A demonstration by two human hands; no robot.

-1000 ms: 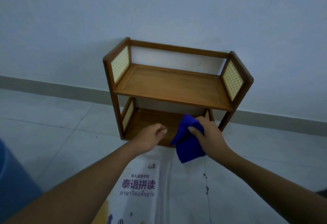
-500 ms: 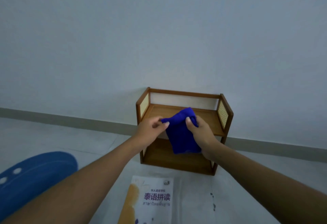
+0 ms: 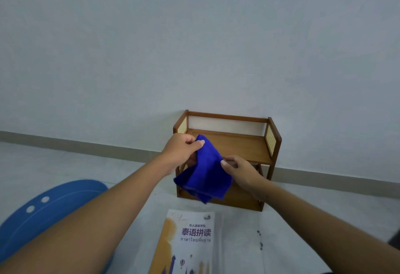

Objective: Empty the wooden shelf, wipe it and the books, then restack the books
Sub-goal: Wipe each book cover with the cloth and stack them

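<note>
A small two-tier wooden shelf (image 3: 244, 146) with woven side panels stands on the floor against the wall, both tiers bare. In front of it I hold a blue cloth (image 3: 205, 174) spread in the air. My left hand (image 3: 184, 150) pinches its upper corner between thumb and fingers. My right hand (image 3: 239, 170) pinches its right edge, lower down. The cloth hides part of the shelf's left side and lower tier. A white and yellow book (image 3: 190, 243) lies flat on the floor near me, cover up.
A blue rounded object (image 3: 43, 206) with white dots sits at the lower left by my left arm. Pale floor tiles run to a grey skirting board (image 3: 86, 144) along the wall. Dark specks (image 3: 259, 239) mark the floor right of the book.
The view has pulled back and risen, so the shelf looks smaller. My left hand took hold of the cloth, and both hands have drawn apart, spreading it open.
</note>
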